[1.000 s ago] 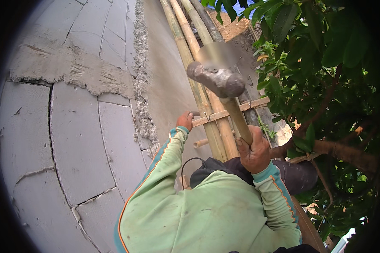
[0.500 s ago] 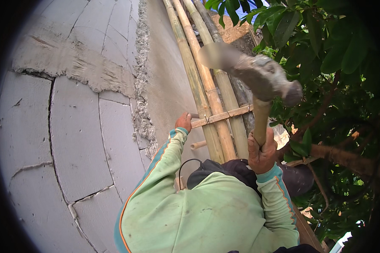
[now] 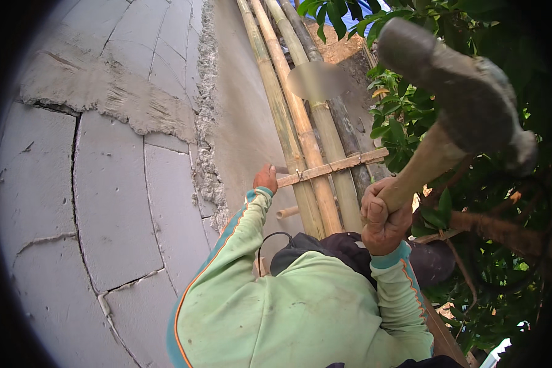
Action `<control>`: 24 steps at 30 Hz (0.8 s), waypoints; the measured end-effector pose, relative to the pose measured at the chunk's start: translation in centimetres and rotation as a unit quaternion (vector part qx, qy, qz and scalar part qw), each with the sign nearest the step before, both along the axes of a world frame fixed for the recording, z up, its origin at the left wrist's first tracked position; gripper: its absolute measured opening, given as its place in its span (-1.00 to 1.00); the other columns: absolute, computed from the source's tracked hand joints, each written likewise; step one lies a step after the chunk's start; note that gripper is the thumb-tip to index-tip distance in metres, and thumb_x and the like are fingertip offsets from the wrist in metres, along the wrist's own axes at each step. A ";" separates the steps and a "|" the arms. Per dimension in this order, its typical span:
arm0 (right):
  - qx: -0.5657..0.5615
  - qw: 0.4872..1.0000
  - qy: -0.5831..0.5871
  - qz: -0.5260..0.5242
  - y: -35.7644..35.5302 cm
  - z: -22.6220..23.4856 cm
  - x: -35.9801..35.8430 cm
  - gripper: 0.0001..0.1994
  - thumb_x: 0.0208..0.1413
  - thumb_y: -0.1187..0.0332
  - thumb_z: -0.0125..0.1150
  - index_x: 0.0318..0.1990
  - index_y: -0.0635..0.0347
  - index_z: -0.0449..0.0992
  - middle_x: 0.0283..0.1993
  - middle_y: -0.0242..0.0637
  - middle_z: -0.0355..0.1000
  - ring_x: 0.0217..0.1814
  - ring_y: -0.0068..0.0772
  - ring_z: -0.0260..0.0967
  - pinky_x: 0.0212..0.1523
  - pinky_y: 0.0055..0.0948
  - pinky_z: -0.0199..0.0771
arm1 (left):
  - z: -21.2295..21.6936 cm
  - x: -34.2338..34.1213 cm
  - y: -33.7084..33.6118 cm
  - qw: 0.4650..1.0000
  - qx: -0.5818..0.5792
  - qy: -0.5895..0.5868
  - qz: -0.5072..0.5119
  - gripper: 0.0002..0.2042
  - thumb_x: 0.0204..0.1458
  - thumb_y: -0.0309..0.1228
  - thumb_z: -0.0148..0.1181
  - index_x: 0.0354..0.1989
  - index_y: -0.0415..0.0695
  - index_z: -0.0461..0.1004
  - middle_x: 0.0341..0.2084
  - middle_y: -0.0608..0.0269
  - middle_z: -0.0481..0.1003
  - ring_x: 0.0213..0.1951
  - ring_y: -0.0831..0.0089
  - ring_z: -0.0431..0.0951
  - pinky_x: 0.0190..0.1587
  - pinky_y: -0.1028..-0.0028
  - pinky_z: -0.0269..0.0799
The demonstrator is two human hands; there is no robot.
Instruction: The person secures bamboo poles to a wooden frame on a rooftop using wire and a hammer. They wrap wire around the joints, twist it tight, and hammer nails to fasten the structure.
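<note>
A hammer (image 3: 475, 101) with a worn metal head and a pale wooden handle is raised at the upper right. My right hand (image 3: 386, 218) is wrapped round the lower part of its handle. My left hand (image 3: 265, 178) is closed at the left side of the bamboo poles, on the end of a short round stick (image 3: 281, 169) that runs behind them. Just beside its fingers lies the left end of a flat wooden strip (image 3: 334, 167), tied across the poles. What its palm covers is hidden.
Long bamboo poles (image 3: 305, 122) run away from me. To their left stands a wall of pale blocks (image 3: 110, 202) with a rough mortar edge (image 3: 207, 122). Another short bamboo stick (image 3: 288, 212) pokes out below my left hand. Leafy branches (image 3: 405, 132) crowd the right side.
The hammer has swung up and to the right, tilting outward, as my right wrist turned. My left hand has stayed in place.
</note>
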State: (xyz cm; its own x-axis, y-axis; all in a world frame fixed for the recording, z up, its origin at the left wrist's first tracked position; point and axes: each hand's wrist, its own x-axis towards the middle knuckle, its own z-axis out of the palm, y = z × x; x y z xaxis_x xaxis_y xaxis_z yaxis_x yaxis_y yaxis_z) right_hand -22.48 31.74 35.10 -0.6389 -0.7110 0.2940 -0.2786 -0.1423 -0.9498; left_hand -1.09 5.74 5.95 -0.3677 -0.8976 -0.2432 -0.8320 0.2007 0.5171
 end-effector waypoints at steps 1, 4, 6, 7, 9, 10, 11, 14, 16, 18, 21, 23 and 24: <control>0.092 0.991 0.097 0.007 0.6 -3.2 -0.1 -0.68 0.28 0.20 0.25 -0.05 0.25 0.35 -0.36 -0.03 0.50 -0.33 0.02 0.53 -0.33 -0.12 0.50 | 0.1 -0.6 -0.1 1.000 -0.011 -0.003 -0.004 -0.68 0.31 -0.13 -0.07 -0.05 -0.09 0.47 -0.21 -0.22 0.57 -0.11 -0.27 0.53 -0.05 -0.11 0.39; 0.491 0.854 0.127 0.115 1.8 -10.3 0.0 -0.62 0.24 0.10 0.25 -0.05 0.23 0.37 -0.28 0.19 0.52 -0.22 0.42 0.45 -0.27 0.14 0.43 | -1.5 -0.6 1.1 0.999 -0.039 -0.016 -0.013 -0.70 0.32 -0.12 -0.09 -0.06 -0.07 0.44 -0.25 -0.22 0.56 -0.13 -0.29 0.53 -0.09 -0.13 0.38; 0.468 0.868 0.132 0.104 0.4 -10.0 -2.1 -0.63 0.25 0.11 0.24 -0.04 0.23 0.38 -0.27 0.17 0.54 -0.24 0.37 0.48 -0.28 0.14 0.44 | -0.3 -1.4 -1.4 0.998 -0.065 -0.014 -0.001 -0.70 0.33 -0.12 -0.10 -0.07 -0.06 0.44 -0.26 -0.22 0.56 -0.15 -0.29 0.53 -0.10 -0.14 0.38; 0.446 0.882 0.128 0.084 0.7 -7.5 -2.0 -0.64 0.26 0.12 0.23 -0.04 0.23 0.38 -0.27 0.16 0.54 -0.23 0.34 0.50 -0.27 0.12 0.47 | -0.4 -0.5 -0.9 0.999 -0.047 -0.021 -0.003 -0.70 0.33 -0.12 -0.11 -0.07 -0.06 0.44 -0.26 -0.22 0.56 -0.15 -0.30 0.53 -0.10 -0.14 0.37; 0.353 0.926 0.133 0.032 1.1 -2.7 -2.7 -0.65 0.27 0.14 0.23 -0.03 0.23 0.38 -0.28 0.14 0.54 -0.24 0.29 0.53 -0.28 0.07 0.50 | -0.6 -0.4 0.5 1.000 -0.017 -0.017 -0.004 -0.69 0.33 -0.11 -0.12 -0.08 -0.06 0.44 -0.25 -0.21 0.57 -0.15 -0.30 0.53 -0.10 -0.13 0.37; 0.271 0.953 0.134 0.008 0.6 -0.7 -3.1 -0.66 0.28 0.15 0.22 -0.02 0.23 0.38 -0.28 0.13 0.54 -0.24 0.27 0.53 -0.29 0.04 0.51 | -0.2 -0.4 0.6 1.000 -0.013 -0.014 0.000 -0.68 0.33 -0.11 -0.12 -0.08 -0.07 0.44 -0.24 -0.20 0.57 -0.15 -0.30 0.53 -0.10 -0.13 0.37; 0.187 0.973 0.131 -0.016 0.4 0.8 -2.9 -0.67 0.28 0.17 0.22 0.00 0.23 0.38 -0.29 0.12 0.53 -0.25 0.26 0.53 -0.30 0.01 0.51 | -0.1 -0.1 0.6 1.000 -0.010 -0.014 0.004 -0.68 0.34 -0.10 -0.12 -0.08 -0.08 0.44 -0.23 -0.19 0.57 -0.14 -0.29 0.53 -0.09 -0.13 0.38; 0.096 0.992 0.055 -0.057 -0.2 3.8 -1.7 -0.66 0.29 0.17 0.23 0.04 0.20 0.38 -0.30 0.06 0.52 -0.28 0.22 0.53 -0.32 -0.06 0.51 | -0.4 -0.1 0.6 0.999 -0.026 0.010 0.017 -0.66 0.33 -0.09 -0.12 -0.05 -0.09 0.44 -0.22 -0.19 0.57 -0.12 -0.28 0.53 -0.07 -0.10 0.39; 0.087 0.991 0.094 -0.039 0.2 0.9 -0.5 -0.66 0.28 0.17 0.23 0.01 0.21 0.37 -0.30 0.09 0.53 -0.26 0.23 0.54 -0.31 -0.02 0.52 | -0.9 -0.4 0.5 0.999 -0.027 0.006 0.021 -0.65 0.33 -0.09 -0.11 -0.02 -0.10 0.44 -0.19 -0.20 0.57 -0.11 -0.28 0.53 -0.05 -0.09 0.39; 0.223 0.963 0.151 0.024 0.9 -5.0 0.2 -0.67 0.26 0.16 0.25 -0.03 0.20 0.36 -0.31 0.12 0.53 -0.25 0.26 0.54 -0.29 0.03 0.52 | -0.8 -0.9 0.0 0.999 -0.029 0.000 0.019 -0.64 0.33 -0.09 -0.11 0.00 -0.10 0.45 -0.17 -0.21 0.57 -0.09 -0.27 0.53 -0.03 -0.08 0.40; 0.465 0.862 0.171 0.104 2.1 -11.8 -0.1 -0.68 0.23 0.17 0.26 -0.09 0.18 0.35 -0.34 0.15 0.54 -0.25 0.31 0.52 -0.29 0.12 0.50 | -1.0 0.1 0.5 0.999 -0.037 -0.007 0.014 -0.64 0.33 -0.10 -0.10 0.01 -0.10 0.46 -0.15 -0.22 0.57 -0.08 -0.27 0.53 -0.02 -0.07 0.41; 0.468 0.861 0.171 0.100 0.9 -10.8 -1.0 -0.68 0.22 0.16 0.27 -0.10 0.17 0.35 -0.34 0.14 0.54 -0.26 0.31 0.52 -0.30 0.14 0.49 | -1.7 1.1 0.6 0.998 -0.062 -0.002 0.015 -0.65 0.33 -0.11 -0.10 -0.01 -0.09 0.47 -0.18 -0.23 0.57 -0.09 -0.28 0.54 -0.04 -0.07 0.41; 0.429 0.883 0.169 0.082 0.7 -8.9 -1.4 -0.68 0.22 0.15 0.26 -0.10 0.17 0.35 -0.34 0.13 0.54 -0.27 0.31 0.52 -0.31 0.14 0.49 | -2.0 1.5 0.3 0.998 -0.061 -0.007 0.018 -0.65 0.33 -0.11 -0.10 -0.01 -0.09 0.48 -0.20 -0.22 0.58 -0.10 -0.28 0.54 -0.05 -0.07 0.42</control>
State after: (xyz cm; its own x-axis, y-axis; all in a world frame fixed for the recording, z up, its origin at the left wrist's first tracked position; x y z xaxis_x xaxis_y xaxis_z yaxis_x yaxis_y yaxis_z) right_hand -23.92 32.40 26.20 -0.4852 -0.8398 -0.2437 -0.6100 0.5247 -0.5938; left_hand 0.45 6.01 3.98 -0.3313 -0.9338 -0.1353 -0.8469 0.2311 0.4788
